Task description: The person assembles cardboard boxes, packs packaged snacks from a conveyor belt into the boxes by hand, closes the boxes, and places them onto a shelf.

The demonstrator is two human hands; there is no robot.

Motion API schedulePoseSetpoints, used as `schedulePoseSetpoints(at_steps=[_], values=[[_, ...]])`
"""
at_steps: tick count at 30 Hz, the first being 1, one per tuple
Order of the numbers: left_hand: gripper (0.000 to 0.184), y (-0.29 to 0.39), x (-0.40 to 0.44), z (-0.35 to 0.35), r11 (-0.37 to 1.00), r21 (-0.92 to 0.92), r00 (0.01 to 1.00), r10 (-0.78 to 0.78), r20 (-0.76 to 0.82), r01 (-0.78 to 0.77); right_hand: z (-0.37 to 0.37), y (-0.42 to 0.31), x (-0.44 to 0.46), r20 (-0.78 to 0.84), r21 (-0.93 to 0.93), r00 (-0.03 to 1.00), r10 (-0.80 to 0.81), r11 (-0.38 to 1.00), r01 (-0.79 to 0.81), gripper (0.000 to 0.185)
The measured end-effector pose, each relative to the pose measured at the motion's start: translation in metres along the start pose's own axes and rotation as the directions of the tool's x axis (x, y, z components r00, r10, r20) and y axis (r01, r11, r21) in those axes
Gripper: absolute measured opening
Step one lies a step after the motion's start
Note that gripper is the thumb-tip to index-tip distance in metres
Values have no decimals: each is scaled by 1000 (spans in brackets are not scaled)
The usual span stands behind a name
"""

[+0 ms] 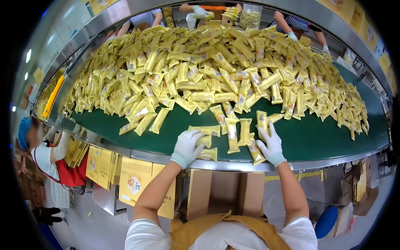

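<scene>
Yellow wrapped snack packets (232,135) lie loose at the near edge of the green conveyor belt (158,143), in front of a large heap. My left hand (187,146), in a white glove, rests beside a few of them; its fingers are stretched out, with the tips over the ends of packets lying crosswise. On the other side, my white-gloved right hand (271,145) has thumb and fingers around a snack packet (261,121). Another packet (255,151) lies slanted below that hand's thumb. Between my hands, several packets lie lengthwise on the belt.
The heap of packets (208,71) covers the belt's far side. Below the metal edge (225,166) stands an open cardboard box (225,191). Folded yellow cartons (135,179) stand at left, near a person in a red apron (77,168). Other gloved workers stand opposite.
</scene>
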State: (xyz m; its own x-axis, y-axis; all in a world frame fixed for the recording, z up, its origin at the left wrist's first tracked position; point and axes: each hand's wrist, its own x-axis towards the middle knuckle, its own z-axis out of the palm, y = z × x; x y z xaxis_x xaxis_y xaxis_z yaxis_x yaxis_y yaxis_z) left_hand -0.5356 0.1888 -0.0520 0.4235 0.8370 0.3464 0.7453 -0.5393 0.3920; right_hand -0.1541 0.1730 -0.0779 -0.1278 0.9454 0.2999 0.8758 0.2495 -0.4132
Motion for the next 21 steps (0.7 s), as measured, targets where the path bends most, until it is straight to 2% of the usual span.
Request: schedulePoseSetpoints(at_steps=[1, 2, 3, 6, 8, 10, 11, 13, 14, 15, 16, 18, 19, 20, 21], values=[[45, -14, -12, 6, 999, 41, 999, -14, 47, 12, 1, 6, -9, -66, 77, 997, 34, 997, -28, 56], [44, -17, -17, 5, 996, 82, 995, -28, 95, 20, 6, 9, -15, -136, 77, 986, 96, 993, -86, 57], [45, -21, -19, 7, 996, 94, 997, -10, 71, 3, 11, 13, -19, -138, 70, 985, 108, 993, -99, 58], [53, -14, 9, 1, 984, 153, 925, -142, 352, 93, 15, 4, -12, -187, -40, 972, 139, 988, -149, 66], [59, -10, 28, -4, 977, 192, 875, -170, 454, 90, 7, 5, -1, -80, -181, 991, 112, 976, -125, 78], [60, -9, 39, -12, 969, 243, 809, -184, 559, 53, -6, 13, 8, 86, -117, 986, 144, 984, -133, 89], [58, -10, 41, -21, 976, 210, 796, -168, 581, 52, -15, 15, 6, 146, -147, 969, 198, 973, -176, 89], [56, -18, 31, -35, 986, 153, 880, -128, 457, 64, -37, 21, 1, 259, -214, 917, 304, 944, -253, 88], [55, -14, 28, -45, 990, 124, 914, -111, 390, 67, -46, 26, -3, 261, -277, 893, 366, 915, -294, 84], [51, -8, 23, -54, 991, 31, 927, -136, 349, 133, -55, 31, -12, 262, -338, 865, 428, 880, -333, 80], [52, 0, 20, -60, 995, 3, 923, -90, 374, 96, -61, 32, -20, 263, -399, 832, 488, 840, -367, 77], [52, 13, 12, -62, 998, -56, 909, 1, 418, 25, -79, 17, -29, 201, -375, 841, 502, 833, -407, 66], [53, 21, 9, -55, 1000, 17, 857, -29, 514, 24, -85, 9, -30, 167, -361, 845, 507, 830, -427, 61], [53, 26, 1, -43, 995, 104, 831, -50, 554, -10, -85, -1, -29, 123, -264, 900, 418, 888, -377, 56], [54, 23, -10, -26, 991, 121, 855, -10, 518, -62, -81, -15, -27, 68, -167, 942, 328, 935, -314, 51]])
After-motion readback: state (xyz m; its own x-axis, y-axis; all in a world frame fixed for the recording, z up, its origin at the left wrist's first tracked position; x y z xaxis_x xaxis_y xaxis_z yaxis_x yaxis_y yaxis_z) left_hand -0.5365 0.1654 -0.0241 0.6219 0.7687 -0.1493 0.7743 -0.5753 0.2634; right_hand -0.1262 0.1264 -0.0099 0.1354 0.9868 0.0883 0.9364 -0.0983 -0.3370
